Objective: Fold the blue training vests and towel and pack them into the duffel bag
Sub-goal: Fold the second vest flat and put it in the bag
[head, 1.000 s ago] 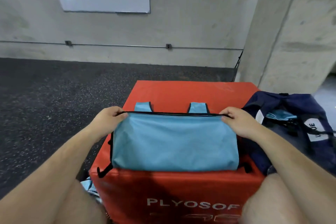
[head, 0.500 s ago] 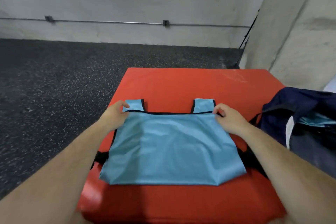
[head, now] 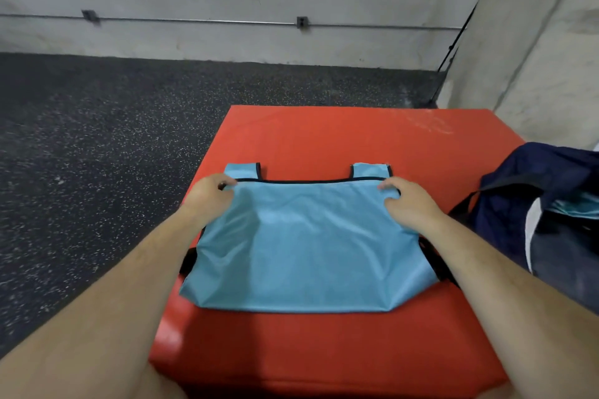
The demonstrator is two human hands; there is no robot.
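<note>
Blue vest point(head: 304, 246) lies folded flat on the red box point(head: 324, 139), straps pointing away. The left hand point(head: 207, 197) pinches its far left corner; the right hand point(head: 408, 201) pinches the far right corner. The navy bag point(head: 531, 204) sits open at the box's right edge, more blue cloth inside. No writing is readable.

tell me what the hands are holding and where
Both hold the blue vest on the red box: left hand at its far left corner, right hand at its far right corner.
</note>
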